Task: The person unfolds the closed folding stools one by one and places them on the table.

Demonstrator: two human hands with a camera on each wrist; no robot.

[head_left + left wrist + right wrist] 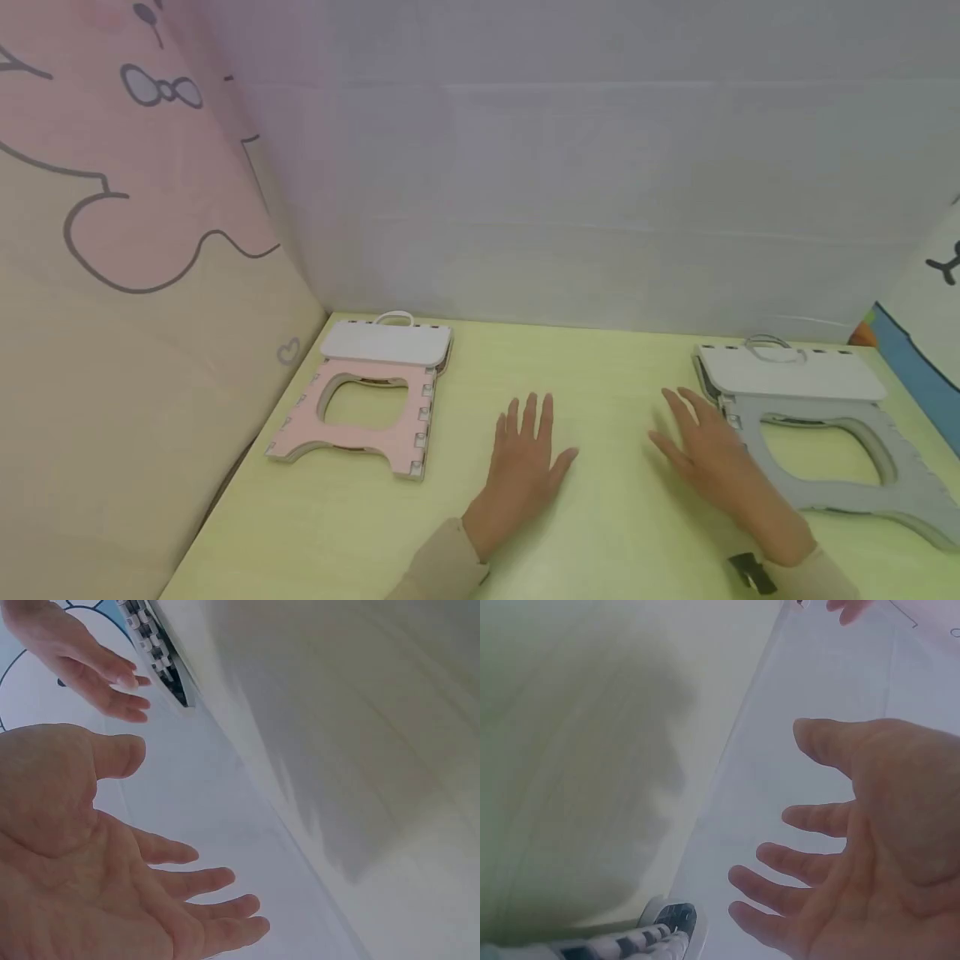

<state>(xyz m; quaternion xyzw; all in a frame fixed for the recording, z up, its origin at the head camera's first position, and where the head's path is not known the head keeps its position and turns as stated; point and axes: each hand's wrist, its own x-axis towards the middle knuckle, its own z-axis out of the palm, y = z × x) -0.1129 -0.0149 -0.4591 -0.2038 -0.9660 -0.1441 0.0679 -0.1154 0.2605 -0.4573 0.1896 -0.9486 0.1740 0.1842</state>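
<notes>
Palm down over the pale yellow table, my left hand [521, 475] has its fingers spread and holds nothing. My right hand [708, 458] hovers with loosely extended fingers beside the grey folding stool [772, 475], holding nothing. That stool lies folded flat at the right, with a white top panel and a wire-like handle at its far end. At the left lies a smaller pink folding stool [367, 437], also folded, with a white panel and handle. The left wrist view shows the left palm [82, 862] above the table; the right wrist view shows the right palm [885, 847] near a stool's hinged edge [630, 941].
A plain whitish sheet [570, 183] stands behind the table [562, 358]. On the left hangs a cloth wall [142, 400] with a pink cartoon figure. A printed cloth with blue [915, 367] borders the right side. A small black item [752, 573] is by the right sleeve.
</notes>
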